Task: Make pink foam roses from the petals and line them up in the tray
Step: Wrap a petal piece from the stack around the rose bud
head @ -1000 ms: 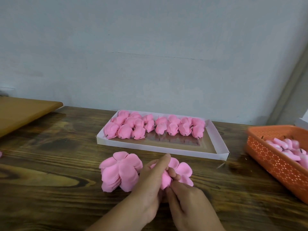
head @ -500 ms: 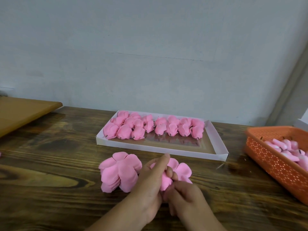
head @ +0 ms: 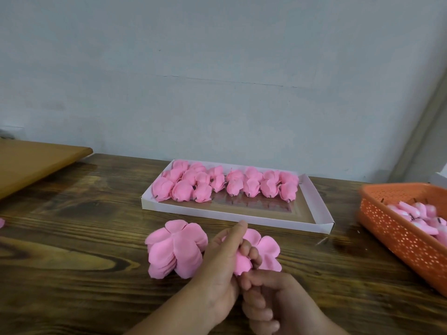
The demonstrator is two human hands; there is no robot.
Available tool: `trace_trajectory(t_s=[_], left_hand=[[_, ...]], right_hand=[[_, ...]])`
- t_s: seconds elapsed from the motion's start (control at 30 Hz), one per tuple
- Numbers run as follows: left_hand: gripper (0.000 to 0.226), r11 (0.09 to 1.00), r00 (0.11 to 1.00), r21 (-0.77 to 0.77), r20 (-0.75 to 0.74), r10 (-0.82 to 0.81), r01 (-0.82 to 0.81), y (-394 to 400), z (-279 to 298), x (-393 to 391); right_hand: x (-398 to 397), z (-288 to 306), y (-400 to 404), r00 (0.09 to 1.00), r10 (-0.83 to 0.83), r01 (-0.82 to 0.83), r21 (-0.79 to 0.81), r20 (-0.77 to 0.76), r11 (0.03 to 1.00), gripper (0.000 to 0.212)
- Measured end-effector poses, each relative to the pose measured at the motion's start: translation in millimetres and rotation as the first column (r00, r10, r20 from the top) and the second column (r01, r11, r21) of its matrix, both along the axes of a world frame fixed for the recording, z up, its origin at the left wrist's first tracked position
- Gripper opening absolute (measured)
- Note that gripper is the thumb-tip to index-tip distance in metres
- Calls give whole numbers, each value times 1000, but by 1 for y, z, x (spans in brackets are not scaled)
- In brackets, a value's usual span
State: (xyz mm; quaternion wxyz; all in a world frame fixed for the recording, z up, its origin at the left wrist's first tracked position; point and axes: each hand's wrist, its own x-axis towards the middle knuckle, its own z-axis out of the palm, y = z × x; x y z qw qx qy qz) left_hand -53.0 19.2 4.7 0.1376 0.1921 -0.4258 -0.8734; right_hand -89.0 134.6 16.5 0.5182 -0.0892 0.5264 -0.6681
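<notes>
While the left hand (head: 219, 272) curls round a half-made rose (head: 242, 261), pinching its petals between thumb and fingers with the forefinger raised, the right hand (head: 268, 298) is curled beneath it at about five o'clock, fingertips closed on the base of the bud. What exactly the right fingers nip, a petal edge or a stem, is hidden by the knuckles.

The rose sits low and centre over the table (head: 72, 274). At nine o'clock from it, touching the left hand, lies a fanned stack of loose petals (head: 174, 250); a flatter petal piece (head: 266, 247) spreads at two o'clock behind the fingers. At twelve o'clock, further back, the white tray (head: 319, 213) holds finished roses (head: 227, 182) in rows along its far side, its near strip bare. An orange basket (head: 396, 235) at three o'clock holds more pink pieces (head: 416, 213).

The foam looks thin, very light and soft: it should bend and curl readily, spring back if released, and crease if squeezed hard. I judge the safest hold to be at the gathered base, where the layers bunch and are firmest, leaving the outer lips free. A light, even pinch should do; the surface looks matte, so slipping seems less likely than unrolling. For carrying to the tray, lifting by the base should keep the shape.
</notes>
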Motion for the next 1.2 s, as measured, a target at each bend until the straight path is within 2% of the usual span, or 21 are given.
trace_trajectory(t_s=[0.03,0.07,0.1,0.13,0.17,0.2,0.23,0.27,0.3,0.33,0.37,0.4,0.43,0.47,0.5,0.57,0.67,0.77,0.87,0.97,1.2], left_hand=[[37,1000,1000,-12,9,10,-10,0,-1,-1],[39,999,1000,-25,16,21,-21,-1,-3,-2],[44,999,999,-32,19,35,-35,-1,-5,-3],[48,998,999,-37,20,48,-47,-2,-7,-4],[51,998,998,-40,22,55,-54,-2,-8,-5],[51,998,998,-42,22,56,-55,-2,-10,-5],[50,998,998,-40,23,53,-52,-1,-11,-5],[49,998,999,-34,26,46,-46,-1,-11,-5],[49,999,999,-24,29,39,-39,-1,-11,-5],[47,999,999,-12,29,32,-31,-2,-10,-5],[46,1000,999,-1,27,18,-18,-1,-8,-4],[44,1000,1000,9,21,3,-3,-1,-6,-4],[42,1000,1000,24,9,-5,5,-1,-3,-3],[41,999,1000,40,-8,-2,3,-1,-1,-2],[41,999,1000,46,-24,8,-7,-1,0,-2],[44,998,998,38,-37,44,-42,-1,1,-3],[51,997,997,8,-10,82,-82,-3,-2,-5],[49,996,997,-44,2,82,-82,-4,-3,-4],[47,991,997,-108,-1,79,-79,-3,-1,-1],[47,979,994,-168,-8,113,-113,1,2,1],[44,952,988,-266,-41,148,-154,8,4,2]], right_hand=[[2,-4,-1,986,-36,47,61,-163,997,34],[5,-7,-2,924,-37,92,127,-381,988,37],[8,-10,-1,788,-2,152,192,-616,970,37],[11,-13,0,585,66,218,235,-808,947,33],[12,-17,2,376,136,263,246,-916,933,25],[14,-18,3,226,178,288,240,-958,927,20],[14,-18,5,158,185,289,224,-970,931,18],[14,-18,5,148,193,268,227,-970,936,19],[13,-17,5,208,184,232,232,-961,945,20],[13,-15,3,333,136,200,211,-933,957,22],[12,-12,2,527,56,183,177,-848,967,27],[8,-10,3,740,-30,172,146,-672,974,28],[5,-8,2,903,-76,136,114,-422,984,26],[3,-5,2,981,-71,84,66,-179,994,24],[2,-1,1,999,-32,32,4,-11,999,22],[2,1,0,997,34,-30,-56,65,998,20],[5,-4,-2,982,21,-15,35,-190,999,19],[4,-8,-3,862,-72,129,81,-502,988,27],[3,-12,-4,850,-237,271,6,-470,962,30],[5,-14,-6,825,-323,325,-78,-464,943,16],[0,-18,-3,871,-331,279,-188,-364,942,17]])
